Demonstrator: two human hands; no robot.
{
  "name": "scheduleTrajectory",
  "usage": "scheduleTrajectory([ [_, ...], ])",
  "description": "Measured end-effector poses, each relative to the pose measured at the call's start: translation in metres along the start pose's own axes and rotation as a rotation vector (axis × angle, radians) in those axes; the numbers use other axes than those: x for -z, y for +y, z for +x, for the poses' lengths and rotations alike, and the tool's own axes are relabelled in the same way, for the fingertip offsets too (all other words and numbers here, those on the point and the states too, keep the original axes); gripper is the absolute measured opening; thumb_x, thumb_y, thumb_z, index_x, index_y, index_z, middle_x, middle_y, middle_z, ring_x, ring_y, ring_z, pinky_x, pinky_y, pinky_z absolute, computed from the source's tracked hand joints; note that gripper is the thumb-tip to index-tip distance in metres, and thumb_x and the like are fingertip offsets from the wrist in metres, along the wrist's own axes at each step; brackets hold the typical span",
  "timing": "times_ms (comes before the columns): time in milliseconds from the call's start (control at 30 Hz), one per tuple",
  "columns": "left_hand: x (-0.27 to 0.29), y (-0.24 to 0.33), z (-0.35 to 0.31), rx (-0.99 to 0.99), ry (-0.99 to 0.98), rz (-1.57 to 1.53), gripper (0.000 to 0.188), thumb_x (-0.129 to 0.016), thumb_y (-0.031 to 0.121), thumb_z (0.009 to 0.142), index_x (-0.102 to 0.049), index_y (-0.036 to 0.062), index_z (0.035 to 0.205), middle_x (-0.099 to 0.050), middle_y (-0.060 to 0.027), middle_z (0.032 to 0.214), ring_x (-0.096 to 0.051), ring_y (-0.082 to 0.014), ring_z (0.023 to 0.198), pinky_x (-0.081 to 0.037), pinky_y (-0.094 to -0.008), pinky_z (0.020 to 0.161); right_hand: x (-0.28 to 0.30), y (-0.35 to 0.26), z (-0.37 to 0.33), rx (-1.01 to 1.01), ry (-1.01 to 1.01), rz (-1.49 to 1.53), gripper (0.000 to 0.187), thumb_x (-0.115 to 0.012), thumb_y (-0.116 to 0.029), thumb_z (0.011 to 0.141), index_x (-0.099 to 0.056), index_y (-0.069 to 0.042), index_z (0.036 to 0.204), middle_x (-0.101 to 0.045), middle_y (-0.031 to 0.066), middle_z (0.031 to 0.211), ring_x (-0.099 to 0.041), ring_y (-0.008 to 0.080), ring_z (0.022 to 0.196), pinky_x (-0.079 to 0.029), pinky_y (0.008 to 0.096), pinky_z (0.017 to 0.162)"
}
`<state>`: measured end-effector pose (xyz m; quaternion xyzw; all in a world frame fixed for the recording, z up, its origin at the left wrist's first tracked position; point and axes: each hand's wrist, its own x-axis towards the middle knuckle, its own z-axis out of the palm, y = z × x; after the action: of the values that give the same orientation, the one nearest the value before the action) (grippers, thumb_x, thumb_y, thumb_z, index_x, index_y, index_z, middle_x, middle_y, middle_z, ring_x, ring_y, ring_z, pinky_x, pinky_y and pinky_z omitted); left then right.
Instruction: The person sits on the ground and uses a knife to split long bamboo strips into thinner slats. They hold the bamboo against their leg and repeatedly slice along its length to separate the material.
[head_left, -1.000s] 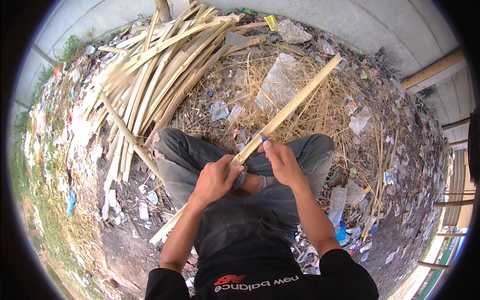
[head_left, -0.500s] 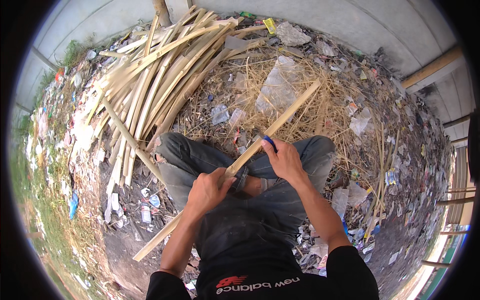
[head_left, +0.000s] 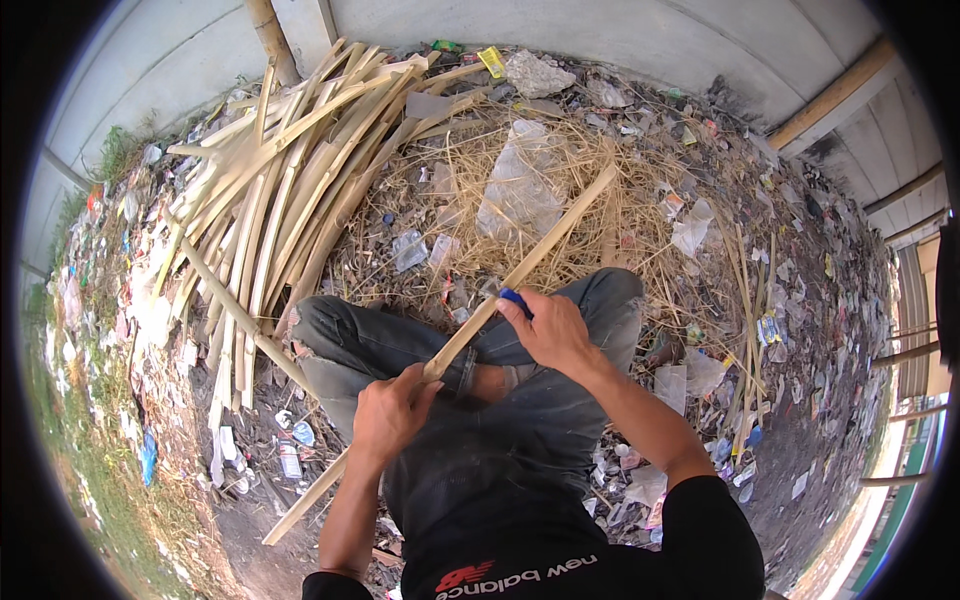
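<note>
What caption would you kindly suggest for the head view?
Left hand gripping a pale strip, right hand holding a blue tool at its edge, near a strip pile.

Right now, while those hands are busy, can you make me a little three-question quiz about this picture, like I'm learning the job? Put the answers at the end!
1. True or false: the left hand is holding the pale strip.
2. What colour is the small object in the right hand?
A) red
B) blue
C) yellow
3. Fill the gap: in the picture, the strip pile lies to the ____ of the see-through plastic sheet.

Key: 1. True. 2. B, blue. 3. Left.
</note>
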<state>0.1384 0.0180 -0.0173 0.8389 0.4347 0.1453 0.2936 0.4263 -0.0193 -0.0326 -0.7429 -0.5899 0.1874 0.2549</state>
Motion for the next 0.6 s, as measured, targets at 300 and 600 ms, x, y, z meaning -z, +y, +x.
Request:
scheduleTrajectory([
  [300, 0.017, -0.019, -0.022, -0.004, -0.061, 0.058, 0.034, -0.081, 0.029, 0.091, -0.071, 0.0080, 0.116, -0.074, -0.0170, 0.077, -0.073, -0.0395, 0.071, -0.057, -0.0478, 0.061, 0.044, 0.069, 0.028, -0.169, 0.160, 0.065, 0.054, -0.052, -0.051, 0.109, -0.072, -0.002, 0.099, -0.066, 0.0192, 0.069, -0.066, 0.0425, 0.067, -0.050, 0.0516, 0.063],
  [600, 0.032, -0.057, -0.038, -0.037, -0.048, 0.044, 0.037, -0.086, 0.022, 0.086, -0.072, 0.0046, 0.115, -0.075, -0.0169, 0.080, -0.073, -0.0399, 0.070, -0.057, -0.0475, 0.061, 0.075, 0.111, 0.051, -0.255, 0.199, -0.154, 0.058, -0.049, -0.055, 0.109, -0.071, -0.002, 0.095, -0.066, 0.0193, 0.070, -0.067, 0.0428, 0.071, -0.052, 0.0525, 0.068],
])
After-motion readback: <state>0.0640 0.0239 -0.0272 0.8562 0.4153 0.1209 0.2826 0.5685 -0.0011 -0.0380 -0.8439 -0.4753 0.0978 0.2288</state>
